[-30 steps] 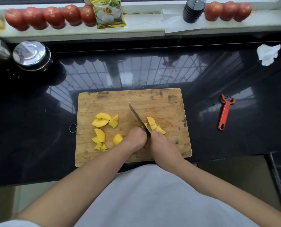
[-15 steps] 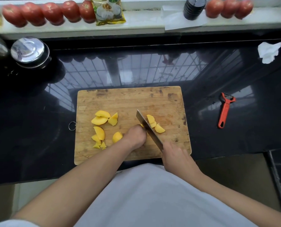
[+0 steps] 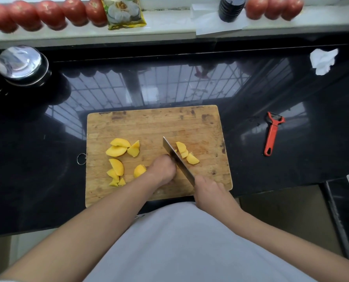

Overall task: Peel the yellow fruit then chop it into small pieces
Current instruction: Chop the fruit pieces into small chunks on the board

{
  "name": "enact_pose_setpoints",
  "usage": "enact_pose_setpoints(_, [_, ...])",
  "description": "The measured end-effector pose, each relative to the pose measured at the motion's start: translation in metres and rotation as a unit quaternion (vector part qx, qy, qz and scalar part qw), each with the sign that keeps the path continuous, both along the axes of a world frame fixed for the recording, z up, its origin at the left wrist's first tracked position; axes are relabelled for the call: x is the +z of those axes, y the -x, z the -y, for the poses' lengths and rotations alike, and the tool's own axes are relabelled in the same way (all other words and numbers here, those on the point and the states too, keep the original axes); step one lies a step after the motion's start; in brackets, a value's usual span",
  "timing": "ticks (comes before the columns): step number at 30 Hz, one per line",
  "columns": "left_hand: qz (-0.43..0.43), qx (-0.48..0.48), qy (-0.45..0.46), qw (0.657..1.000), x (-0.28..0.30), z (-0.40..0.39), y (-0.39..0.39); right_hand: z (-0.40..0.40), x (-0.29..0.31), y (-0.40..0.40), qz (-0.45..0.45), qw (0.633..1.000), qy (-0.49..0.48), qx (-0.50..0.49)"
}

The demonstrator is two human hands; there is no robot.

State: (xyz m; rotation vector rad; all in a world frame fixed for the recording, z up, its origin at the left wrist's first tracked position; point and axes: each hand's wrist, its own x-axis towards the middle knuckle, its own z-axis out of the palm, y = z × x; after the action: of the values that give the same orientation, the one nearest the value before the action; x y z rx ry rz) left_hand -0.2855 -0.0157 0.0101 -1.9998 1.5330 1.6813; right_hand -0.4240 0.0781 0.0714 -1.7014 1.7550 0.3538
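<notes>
Fingers (image 3: 165,161) of the left hand (image 3: 162,169) curl over the yellow fruit, mostly hidden near the cutting board's (image 3: 153,127) front edge, on the dark surface (image 3: 291,169). Right hand (image 3: 208,189) grips the knife (image 3: 177,159), drawn back since a second ago, another cut likely done. Cut pieces (image 3: 116,150) lie at both sides; peeler (image 3: 272,133) idle.

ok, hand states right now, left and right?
Left hand: fingers curled on a yellow fruit piece, mostly hidden.
Right hand: gripping the knife handle.
</notes>
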Motion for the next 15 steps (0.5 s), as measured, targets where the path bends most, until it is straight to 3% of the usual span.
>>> enact_pose_setpoints(15, [-0.04,0.024,-0.021,0.999,0.005,-0.001,-0.005,0.042,-0.022,-0.028,0.042,0.994,0.1,-0.028])
